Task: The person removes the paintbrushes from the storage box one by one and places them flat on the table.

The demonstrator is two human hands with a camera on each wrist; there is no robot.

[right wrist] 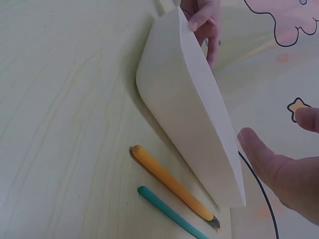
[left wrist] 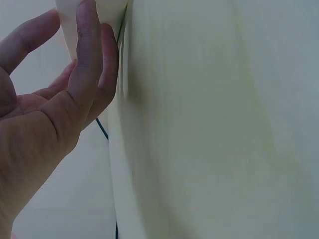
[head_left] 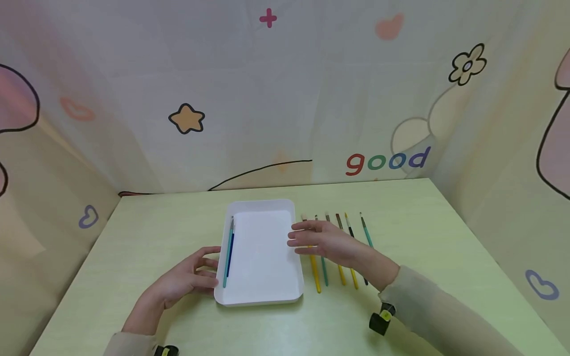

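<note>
A white rectangular tray (head_left: 267,257) lies on the table, with a teal paintbrush (head_left: 227,264) and a dark blue paintbrush (head_left: 230,254) side by side along its left inside. My left hand (head_left: 193,272) rests its loosely bent fingers against the tray's left outer wall; the left wrist view has those fingers (left wrist: 87,50) at the white wall. On the other side, my right hand (head_left: 327,242) hovers near the right rim, fingers extended and nothing held. Fingers (right wrist: 256,154) of that hand lie just beyond the rim in the right wrist view.
Right of the tray, several paintbrushes lie roughly parallel, including a thick yellow one (head_left: 315,272), a teal one (head_left: 324,272) and a far-right teal one (head_left: 366,232). My right hand and forearm partly cover them. A printed cloth (head_left: 267,99) closes off the table's back and sides.
</note>
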